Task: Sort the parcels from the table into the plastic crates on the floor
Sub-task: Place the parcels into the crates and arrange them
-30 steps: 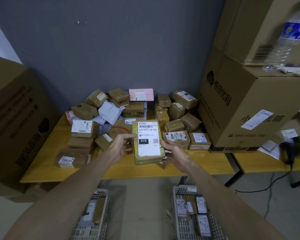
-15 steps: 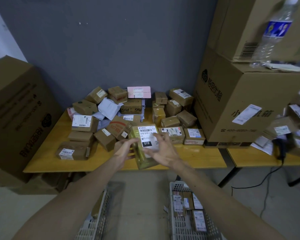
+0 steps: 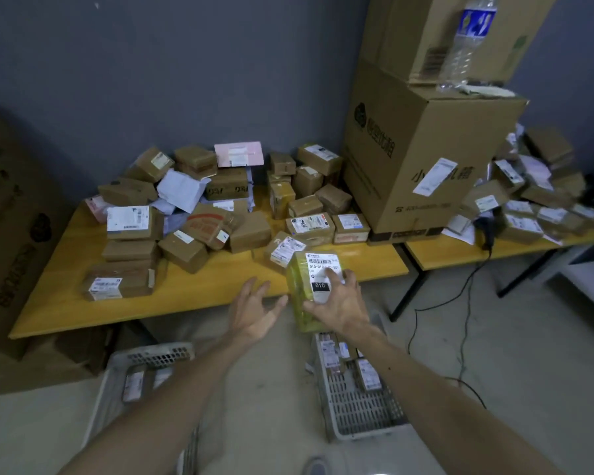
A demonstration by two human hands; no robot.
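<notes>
At frame centre, L hand [image 3: 254, 311] now off, fingers spread; R hand [image 3: 340, 305] alone grips yellow-green taped parcel [image 3: 297, 296], prob. bound for lower-centre grey plastic crate [image 3: 364, 411].

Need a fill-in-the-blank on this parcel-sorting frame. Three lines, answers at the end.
1. The right hand grips the yellow parcel, while the left hand holds ___.
2. The black patch on that parcel's label reads ___.
3. On top of the big cardboard box stands a clear plastic ___.

Answers: nothing; 010; bottle
</notes>
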